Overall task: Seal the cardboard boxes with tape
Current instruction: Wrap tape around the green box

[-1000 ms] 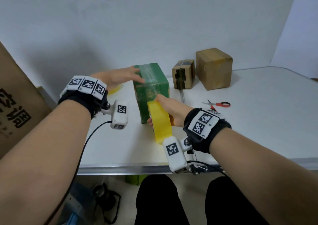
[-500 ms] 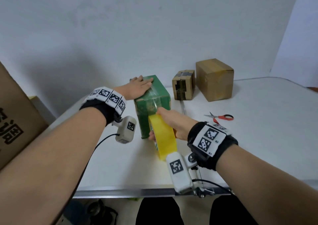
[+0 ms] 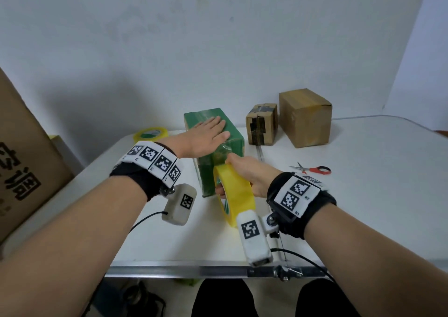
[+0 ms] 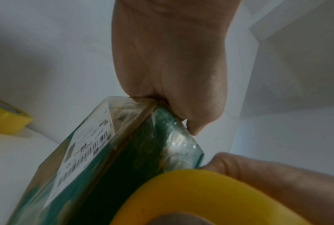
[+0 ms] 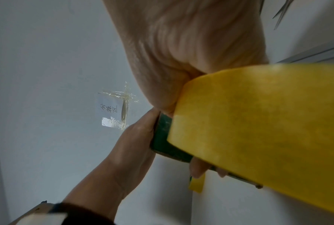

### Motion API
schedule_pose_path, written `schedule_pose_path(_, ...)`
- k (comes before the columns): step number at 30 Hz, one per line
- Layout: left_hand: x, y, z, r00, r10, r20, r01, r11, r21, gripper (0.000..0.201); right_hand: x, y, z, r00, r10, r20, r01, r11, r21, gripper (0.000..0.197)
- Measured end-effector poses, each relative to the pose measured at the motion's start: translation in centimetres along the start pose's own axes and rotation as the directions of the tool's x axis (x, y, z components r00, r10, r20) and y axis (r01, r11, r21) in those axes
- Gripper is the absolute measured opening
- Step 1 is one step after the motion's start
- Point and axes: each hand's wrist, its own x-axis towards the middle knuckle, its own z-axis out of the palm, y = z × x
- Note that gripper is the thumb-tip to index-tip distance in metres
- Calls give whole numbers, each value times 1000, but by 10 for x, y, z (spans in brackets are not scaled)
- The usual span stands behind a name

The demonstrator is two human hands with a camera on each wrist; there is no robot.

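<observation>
Left hand [image 3: 206,137] shifted atop green box [image 3: 232,140]; scissors [image 3: 312,169] nearby

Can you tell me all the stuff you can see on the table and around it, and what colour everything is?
green box: 1, green, wrapped in clear tape, middle of the table.
tape roll: 1, yellow, held on edge against the green box's near side.
second tape roll: 1, yellow, lying flat at the table's far left.
small brown box: 1, brown with dark tape, right of the green box.
bigger brown box: 1, plain brown, beside the small one.
scissors: 1, red handles, on the table's right part.
large carton: 1, brown with black print, far left.
left hand: flat on top of the green box.
right hand: grips the tape roll.
</observation>
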Motion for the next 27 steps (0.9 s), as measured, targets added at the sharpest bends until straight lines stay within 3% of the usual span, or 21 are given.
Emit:
schedule_pose_path(3, -13, 2, 6, 999, 39, -18, -40, 997, -69, 58, 4, 0, -2, 1000, 13, 4, -13, 1000, -5, 43)
schedule_pose_path(6, -27, -1, 4, 997, 69, -32, -75, 954, -289, 57, 9, 2, -1, 1000, 14, 8, -14, 1000, 2, 50)
schedule_pose_path(9, -33, -13, 0, 985, 29, -171, -130, 776, -617, 61, 11, 1, -1, 1000, 13, 3, -13, 1000, 1, 48)
schedule_pose_path(11, -29, -22, 0, 975, -18, -223, -106, 839, -534, 58, 12, 0, -2, 1000, 11, 6, -11, 1000, -4, 42)
schedule_pose_path(14, -22, -28, 8, 988, 25, -152, -56, 978, -201, 53, 12, 0, -1, 1000, -1, 2, 1, 1000, -9, 36)
schedule_pose_path(20, -16, -38, 24, 982, 60, -180, -81, 991, -108, 76, 16, 7, -6, 1000, -12, 24, 13, 1000, -8, 46)
schedule_pose_path(27, -9, -45, 17, 974, 63, -218, -77, 996, -53, 65, 13, 14, -9, 992, -123, 13, 122, 992, 28, 42)
